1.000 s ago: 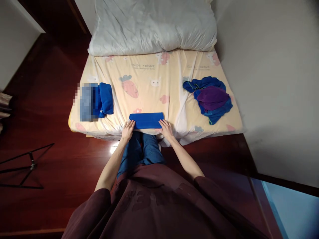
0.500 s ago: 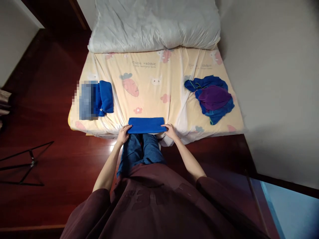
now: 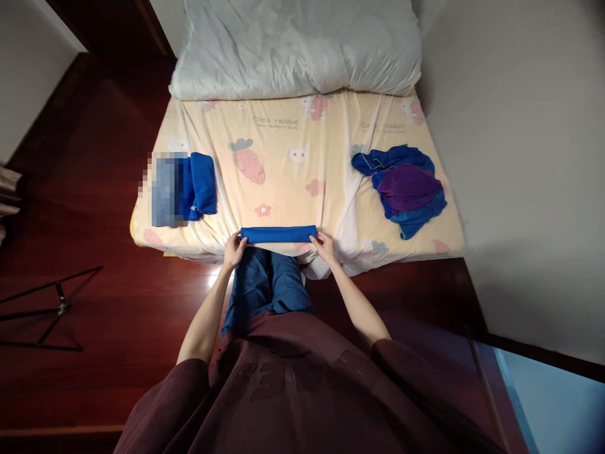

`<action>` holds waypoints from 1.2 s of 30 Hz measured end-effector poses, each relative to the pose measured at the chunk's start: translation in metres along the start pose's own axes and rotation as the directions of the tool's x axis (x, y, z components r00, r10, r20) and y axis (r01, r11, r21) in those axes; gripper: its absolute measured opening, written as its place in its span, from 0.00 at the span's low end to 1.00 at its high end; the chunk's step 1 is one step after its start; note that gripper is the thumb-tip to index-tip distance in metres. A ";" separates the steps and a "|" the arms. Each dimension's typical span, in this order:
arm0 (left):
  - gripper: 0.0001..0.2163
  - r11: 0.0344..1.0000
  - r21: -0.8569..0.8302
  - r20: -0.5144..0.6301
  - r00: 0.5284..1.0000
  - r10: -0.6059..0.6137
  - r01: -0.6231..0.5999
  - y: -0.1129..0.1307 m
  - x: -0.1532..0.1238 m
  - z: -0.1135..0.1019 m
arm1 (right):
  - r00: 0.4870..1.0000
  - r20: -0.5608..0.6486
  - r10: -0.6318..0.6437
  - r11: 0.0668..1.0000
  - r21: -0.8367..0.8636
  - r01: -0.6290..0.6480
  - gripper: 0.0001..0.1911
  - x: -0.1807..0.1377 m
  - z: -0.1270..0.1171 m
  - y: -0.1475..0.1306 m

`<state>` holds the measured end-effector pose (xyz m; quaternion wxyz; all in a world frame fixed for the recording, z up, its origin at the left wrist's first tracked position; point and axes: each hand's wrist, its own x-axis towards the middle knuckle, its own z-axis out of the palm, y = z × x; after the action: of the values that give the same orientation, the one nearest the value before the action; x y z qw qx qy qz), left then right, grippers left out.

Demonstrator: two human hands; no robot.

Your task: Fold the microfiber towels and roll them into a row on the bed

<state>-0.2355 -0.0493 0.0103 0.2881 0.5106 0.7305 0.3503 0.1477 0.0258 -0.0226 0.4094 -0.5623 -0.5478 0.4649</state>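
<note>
A folded blue cloth point(image 3: 278, 234) lies as a narrow strip at the near edge of the bed point(image 3: 283, 170). My left hand point(image 3: 234, 248) grips its left end and my right hand point(image 3: 324, 246) grips its right end, fingers curled round the folds. A stack of folded blue cloths point(image 3: 201, 184) rests at the bed's left side. On the right lies a loose heap of blue and purple cloths point(image 3: 403, 189).
A white duvet point(image 3: 297, 47) is bunched at the head of the bed. The sheet is yellow with carrot and rabbit prints. Dark red wooden floor surrounds the bed, with a black stand point(image 3: 47, 309) at the left and a wall at the right.
My hands went from resting flat beside the blue cloth to gripping its ends. The cloth has been folded over and now looks much narrower.
</note>
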 end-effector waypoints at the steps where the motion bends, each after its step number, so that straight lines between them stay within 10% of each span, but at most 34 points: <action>1: 0.26 0.997 -0.035 -0.011 0.998 -0.063 0.063 0.003 0.004 0.001 | 0.999 -0.043 0.029 0.999 0.023 -0.028 0.26 0.002 0.003 -0.001; 9: 0.22 0.991 0.017 -0.047 0.990 -0.130 0.131 0.017 0.012 0.003 | 0.993 -0.079 0.089 0.992 -0.082 -0.095 0.32 0.006 0.008 -0.008; 14: 0.24 0.956 0.265 -0.183 0.967 0.180 -0.127 0.036 0.001 0.001 | 0.960 -0.144 -0.241 0.873 -0.463 0.150 0.31 -0.006 0.011 -0.036; 19: 0.27 0.819 0.372 0.093 0.896 0.435 -0.436 0.065 0.001 0.018 | 0.895 0.215 -0.391 0.649 -0.625 0.434 0.30 -0.017 0.042 -0.070; 25: 0.33 0.791 0.453 0.253 0.910 0.328 -0.411 0.050 0.003 0.039 | 0.858 0.465 -0.219 0.526 -0.685 0.505 0.32 -0.022 0.065 -0.060; 36: 0.32 0.888 0.346 0.168 0.951 0.260 -0.304 0.038 0.007 0.036 | 0.935 0.308 -0.175 0.715 -0.613 0.336 0.34 -0.017 0.046 -0.042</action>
<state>-0.1895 -0.0257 0.0193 0.1756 0.6758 0.6828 0.2150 0.0941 0.0089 0.0087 0.1809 -0.5310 -0.7915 0.2425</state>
